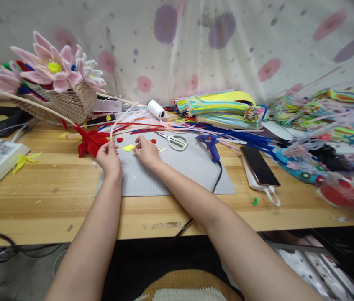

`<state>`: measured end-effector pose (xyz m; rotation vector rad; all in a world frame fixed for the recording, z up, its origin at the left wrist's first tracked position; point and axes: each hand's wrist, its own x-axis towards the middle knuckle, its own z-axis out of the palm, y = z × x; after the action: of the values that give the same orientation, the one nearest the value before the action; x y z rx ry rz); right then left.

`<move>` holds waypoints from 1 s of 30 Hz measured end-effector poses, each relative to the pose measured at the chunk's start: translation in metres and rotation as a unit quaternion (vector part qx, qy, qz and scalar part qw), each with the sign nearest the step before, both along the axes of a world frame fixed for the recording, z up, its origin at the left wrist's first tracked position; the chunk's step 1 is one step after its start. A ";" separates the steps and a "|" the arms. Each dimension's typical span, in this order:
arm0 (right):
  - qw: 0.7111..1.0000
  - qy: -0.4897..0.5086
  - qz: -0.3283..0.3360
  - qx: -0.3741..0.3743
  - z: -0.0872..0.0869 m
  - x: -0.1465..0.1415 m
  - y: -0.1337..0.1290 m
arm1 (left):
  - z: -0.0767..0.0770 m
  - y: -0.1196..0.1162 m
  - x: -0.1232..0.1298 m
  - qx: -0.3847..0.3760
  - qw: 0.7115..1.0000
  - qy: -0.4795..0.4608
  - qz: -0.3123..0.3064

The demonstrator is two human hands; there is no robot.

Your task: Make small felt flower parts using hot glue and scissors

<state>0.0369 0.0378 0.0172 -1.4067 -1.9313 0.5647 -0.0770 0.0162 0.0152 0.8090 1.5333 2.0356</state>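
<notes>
My left hand (109, 158) is closed in a pinch, with a thin white pipe cleaner (113, 128) rising from its fingertips. Right beside that hand lies a red fuzzy flower (91, 142) on a long pale stem. My right hand (147, 152) hovers low over the grey cutting mat (192, 175), fingers drawn together; what they hold, if anything, is too small to make out. Between the two hands is a crumpled yellow piece (128, 148). Small red pieces (119, 139) lie close by. Scissors (177, 142) with pale handles rest to the right of my right hand.
A blue glue gun (210, 145) sits on the mat, its cord trailing off the front edge. Beyond are a white thread spool (155, 109) and bundled pipe cleaners (221, 109). A phone (260, 166) lies right; pink flowers in a basket (73, 102) stand left.
</notes>
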 end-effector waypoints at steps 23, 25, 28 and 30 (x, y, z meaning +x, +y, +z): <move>0.773 0.499 0.103 -0.378 0.020 0.131 -0.026 | -0.011 -0.019 0.043 -0.087 0.930 0.258 -0.245; 0.784 0.497 0.100 -0.357 0.017 0.132 -0.024 | -0.012 -0.020 0.042 -0.092 0.923 0.266 -0.264; 0.814 0.475 0.066 -0.329 0.011 0.134 -0.021 | -0.012 -0.022 0.042 -0.092 0.909 0.282 -0.292; 0.838 0.445 0.039 -0.314 0.006 0.134 -0.019 | -0.013 -0.023 0.043 -0.090 0.902 0.294 -0.304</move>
<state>0.1705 0.0190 0.0236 -1.0765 -1.0562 1.6628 -0.0338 -0.0066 0.0026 1.6805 1.4579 1.2258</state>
